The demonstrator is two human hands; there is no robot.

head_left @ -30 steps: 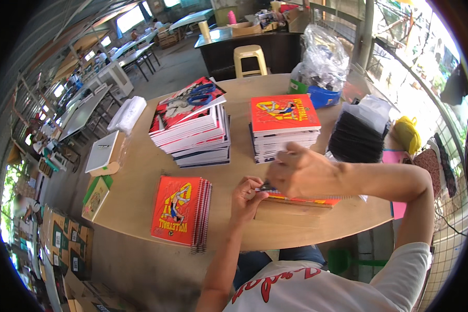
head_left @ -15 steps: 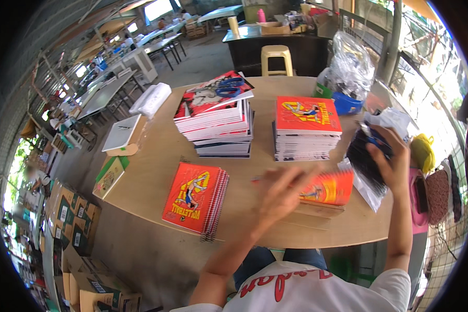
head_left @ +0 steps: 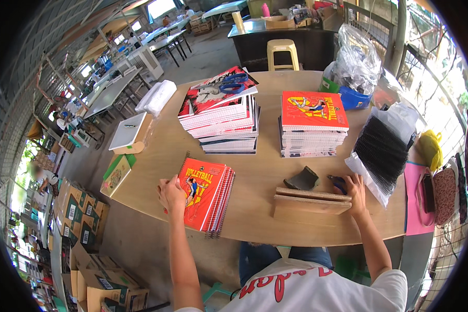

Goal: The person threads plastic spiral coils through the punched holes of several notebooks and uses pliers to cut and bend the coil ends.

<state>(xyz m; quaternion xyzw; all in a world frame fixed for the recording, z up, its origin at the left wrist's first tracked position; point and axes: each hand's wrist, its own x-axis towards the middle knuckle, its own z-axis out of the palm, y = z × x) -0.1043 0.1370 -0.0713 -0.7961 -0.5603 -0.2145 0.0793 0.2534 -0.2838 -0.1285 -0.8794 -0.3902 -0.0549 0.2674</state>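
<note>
Near left: notebook stack just right of my left hand, long axis near-far; can't tell if pinching.

One left hand and one right hand are showing — two in all. One left stack, one middle stack and one right stack of books are sitting on one near table — three stacks. One hand tool, one pair of scissors, one curved dark piece, one yellow bundle, one beige stool and one pink bottle are also appearing.
</note>
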